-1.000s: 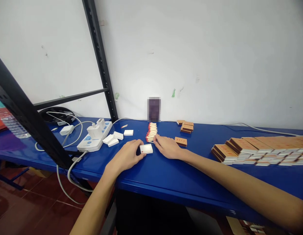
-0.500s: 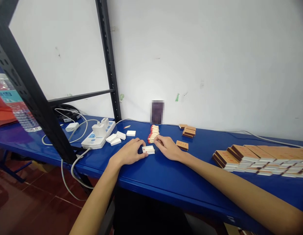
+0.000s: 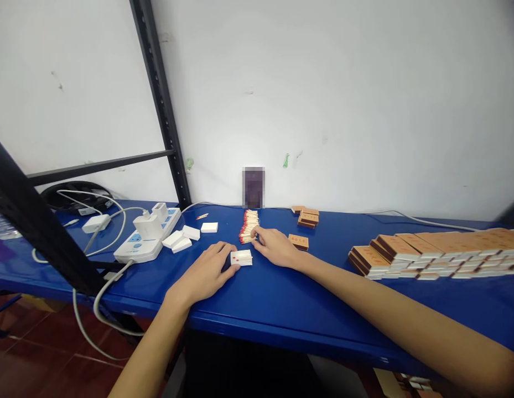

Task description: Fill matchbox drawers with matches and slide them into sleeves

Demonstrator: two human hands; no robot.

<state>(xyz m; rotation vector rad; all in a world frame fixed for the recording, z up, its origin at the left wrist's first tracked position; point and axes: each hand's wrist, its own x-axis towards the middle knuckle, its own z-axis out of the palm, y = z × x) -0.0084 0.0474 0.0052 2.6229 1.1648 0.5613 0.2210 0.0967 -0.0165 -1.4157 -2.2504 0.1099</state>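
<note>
My left hand [image 3: 209, 271] rests on the blue table with its thumb and index finger around the left end of a white matchbox tray [image 3: 242, 258]. A few red match heads show at that end of the tray. Just beyond it lies a row of red-tipped matches [image 3: 250, 221], piled side by side. My right hand [image 3: 275, 246] is at the right edge of this pile, thumb and fingertips pinched together. Whatever may be between those fingertips is too small to make out. A brown matchbox [image 3: 299, 241] lies just behind my right hand.
White matchbox trays [image 3: 191, 232] lie left, beside a power strip [image 3: 146, 240] with plugs and cables. Two loose matches [image 3: 202, 216] are behind them. Brown matchboxes [image 3: 309, 216] sit at the back; a long stack [image 3: 426, 249] stands right. A black shelf post [image 3: 163, 105] rises left.
The view has shifted, so the table's things appear farther left. Both hands keep nearly the same places, the left at the tray and the right at the match pile.
</note>
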